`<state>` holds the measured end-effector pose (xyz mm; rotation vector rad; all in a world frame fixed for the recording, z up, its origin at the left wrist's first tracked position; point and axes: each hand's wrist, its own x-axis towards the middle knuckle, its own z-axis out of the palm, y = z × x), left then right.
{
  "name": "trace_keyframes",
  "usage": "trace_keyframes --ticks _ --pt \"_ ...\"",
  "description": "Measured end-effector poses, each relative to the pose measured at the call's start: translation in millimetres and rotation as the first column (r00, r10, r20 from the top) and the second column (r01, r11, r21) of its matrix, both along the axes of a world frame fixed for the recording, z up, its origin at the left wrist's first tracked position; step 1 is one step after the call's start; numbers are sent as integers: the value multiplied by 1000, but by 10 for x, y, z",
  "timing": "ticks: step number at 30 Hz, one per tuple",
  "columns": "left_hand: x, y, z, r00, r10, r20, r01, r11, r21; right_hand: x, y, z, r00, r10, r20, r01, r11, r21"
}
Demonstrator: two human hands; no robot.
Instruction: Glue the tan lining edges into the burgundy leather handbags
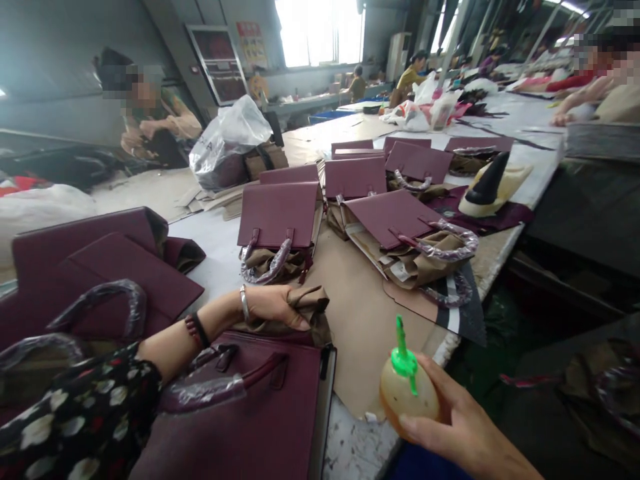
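My left hand (275, 308) is closed on the brown fabric lining (316, 313) that sticks out of a maroon handbag (280, 407) lying in front of me. That bag's handle (210, 393) is partly wrapped in clear plastic. In my right hand (450, 413) is a squeeze bottle (407, 397) with a bright green nozzle cap pointing up; amber liquid shows inside. The bottle is held over the table's edge, apart from the bag. My left fingertips are partly hidden by the lining.
Several maroon handbags (277, 213) with wrapped handles lie across the table, more at the left (90, 247). A black cone (490, 180) stands on a cream block at the right. A clear plastic bag (230, 143) sits farther back. Other people work around the tables.
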<state>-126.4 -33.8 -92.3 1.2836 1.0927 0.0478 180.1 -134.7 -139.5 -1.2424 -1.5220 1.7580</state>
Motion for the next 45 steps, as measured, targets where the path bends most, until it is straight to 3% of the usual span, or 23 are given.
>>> trace_keyframes --ticks 2,5,11,14,18,20,26,29,33,36,39,45 --pt "19 32 -9 1000 -2 14 3 1000 -10 54 -35 -8 999 -26 -23 25 998 -60" --pt "28 76 -45 999 -1 38 3 999 -35 119 -42 -37 994 -37 100 34 999 33" --pt "8 127 -126 998 -27 56 32 996 -80 248 116 6 892 137 431 -257 938 233" --pt "4 144 -145 997 -33 64 38 997 -74 292 195 54 855 98 510 -336 853 399" --pt "-14 174 -188 998 -27 56 32 996 -80 288 254 73 873 11 488 -370 667 647" --pt "-25 188 -214 998 -24 54 29 995 -93 261 280 88 875 8 485 -379 636 672" --pt "-40 198 -258 999 -11 46 18 988 -153 175 379 162 846 151 512 -452 711 538" --pt "-44 200 -268 999 -12 42 19 985 -173 131 424 147 827 199 525 -487 721 494" --pt "-33 209 -259 999 -27 30 32 984 -175 93 471 87 812 158 561 -487 713 504" --pt "-7 213 -235 999 -49 18 51 988 -148 100 500 75 780 200 593 -528 718 453" --pt "18 211 -212 997 -66 38 71 987 -142 117 538 101 761 257 595 -556 731 395" --pt "20 210 -203 996 -68 55 75 989 -131 88 613 184 776 231 586 -523 756 394"
